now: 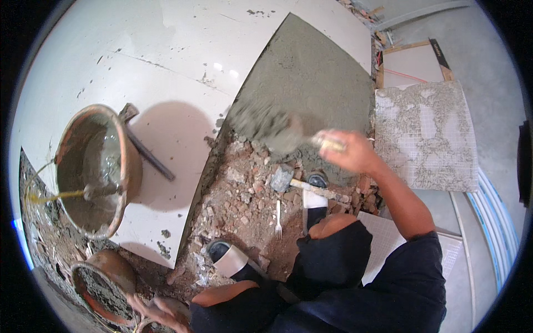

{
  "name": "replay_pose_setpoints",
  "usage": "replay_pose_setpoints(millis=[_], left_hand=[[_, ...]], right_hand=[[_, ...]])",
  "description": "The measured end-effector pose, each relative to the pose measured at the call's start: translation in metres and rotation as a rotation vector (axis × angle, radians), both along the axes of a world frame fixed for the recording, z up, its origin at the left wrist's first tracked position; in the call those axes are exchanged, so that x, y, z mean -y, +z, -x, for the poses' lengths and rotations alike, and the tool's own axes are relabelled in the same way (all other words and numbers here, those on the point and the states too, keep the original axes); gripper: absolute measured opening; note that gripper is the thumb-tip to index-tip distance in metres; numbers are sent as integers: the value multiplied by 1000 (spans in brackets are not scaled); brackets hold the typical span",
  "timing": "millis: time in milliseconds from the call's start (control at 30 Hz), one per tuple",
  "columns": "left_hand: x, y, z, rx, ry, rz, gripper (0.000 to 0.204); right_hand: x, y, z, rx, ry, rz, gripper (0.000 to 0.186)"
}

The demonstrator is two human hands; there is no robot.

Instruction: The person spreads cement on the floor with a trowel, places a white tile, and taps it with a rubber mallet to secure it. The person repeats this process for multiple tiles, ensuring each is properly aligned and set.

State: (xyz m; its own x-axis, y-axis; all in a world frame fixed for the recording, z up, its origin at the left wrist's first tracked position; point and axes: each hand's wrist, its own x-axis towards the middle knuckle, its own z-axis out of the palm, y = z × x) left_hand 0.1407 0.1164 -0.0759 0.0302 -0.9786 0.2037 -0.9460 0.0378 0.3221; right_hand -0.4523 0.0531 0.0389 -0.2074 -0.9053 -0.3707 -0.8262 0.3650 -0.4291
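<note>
My right hand (347,150) grips the handle of a trowel (288,139), blurred over grey wet mortar (327,66) spread beside the white tiles (166,50). A lump of mortar (258,119) is at the blade. Low at the left, my left hand (158,311) has its fingers apart beside a bucket of mortar (105,288). Below the trowel, a hammer (283,178) lies on broken rubble (236,177) with a white plastic fork (277,219).
A large bucket (127,172) and a dark-handled tool (150,155) sit on the tiles at the left. At the right are mortar-crusted tiles (427,139), a framed board (411,64) and white pipes (494,222). My shod feet (227,261) are among the rubble.
</note>
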Motion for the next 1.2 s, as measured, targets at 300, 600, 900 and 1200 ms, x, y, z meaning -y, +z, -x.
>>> replay_pose_setpoints(millis=[300,600,900,1200], left_hand=[[232,-63,279,-88,-719,-64,73],[382,-165,437,-179,-282,-80,62],[376,-183,458,-51,-201,-46,70],[379,-185,459,32,-195,-69,70]], right_hand=[[72,-125,166,-779,-124,186,45],[78,-136,267,-372,25,54,40],[193,-178,334,-597,-91,-10,56],[184,-164,261,200,-393,-258,56]])
